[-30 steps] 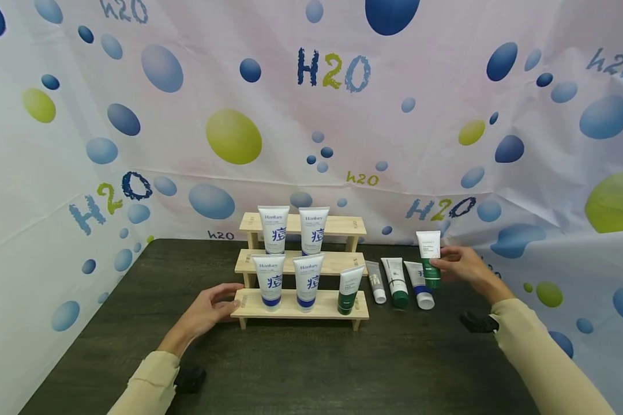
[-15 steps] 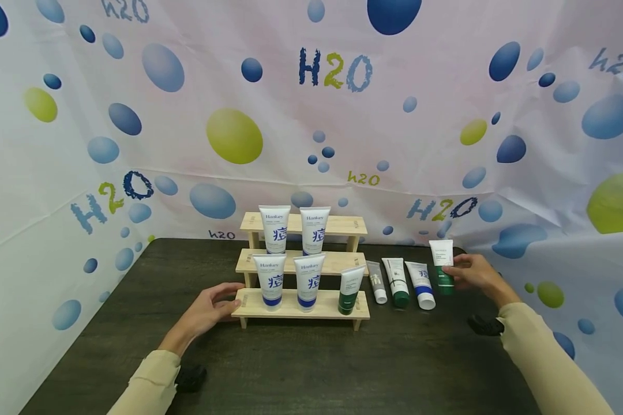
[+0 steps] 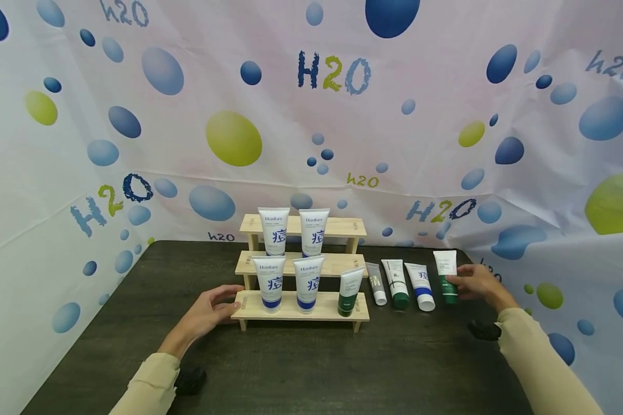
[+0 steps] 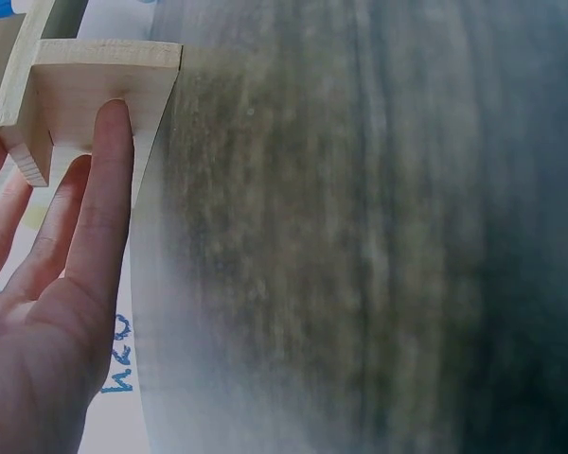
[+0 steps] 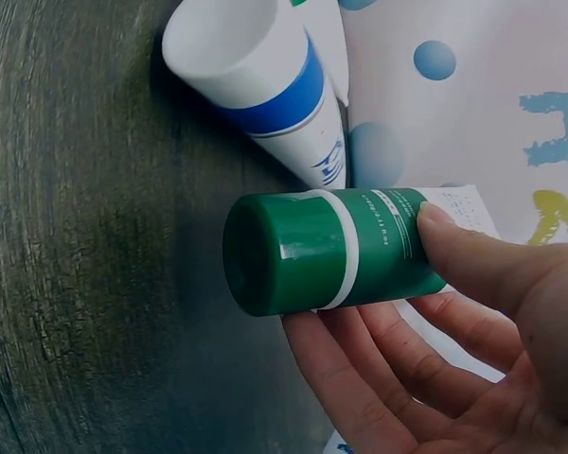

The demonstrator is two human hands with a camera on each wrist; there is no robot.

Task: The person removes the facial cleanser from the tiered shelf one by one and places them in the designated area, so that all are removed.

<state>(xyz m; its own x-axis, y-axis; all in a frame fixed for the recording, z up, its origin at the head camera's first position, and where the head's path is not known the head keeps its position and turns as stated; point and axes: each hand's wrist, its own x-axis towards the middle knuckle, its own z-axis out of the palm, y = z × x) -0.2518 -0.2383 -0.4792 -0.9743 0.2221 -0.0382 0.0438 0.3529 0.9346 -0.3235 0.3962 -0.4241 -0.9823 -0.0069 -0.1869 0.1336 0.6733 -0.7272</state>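
One green-and-white tube (image 3: 447,278) is in the right hand (image 3: 477,282), pinched between thumb and fingers, just right of three tubes (image 3: 397,283) lying on the dark table (image 3: 301,369). The left hand (image 3: 205,309) grips one three-step wooden stand (image 3: 325,306) at its lower left end; four white-and-blue tubes (image 3: 308,279) and one smaller tube (image 3: 350,293) stand upright on it.

"Hankey" and "痘" stand on four white-and-blue tubes (image 3: 269,282); "H2O" repeats across the backdrop (image 3: 394,138).

The right grip (image 3: 476,281) holds a green-ended tube (image 3: 446,266); the left grip (image 3: 207,310) touches a wooden rack (image 3: 325,310).
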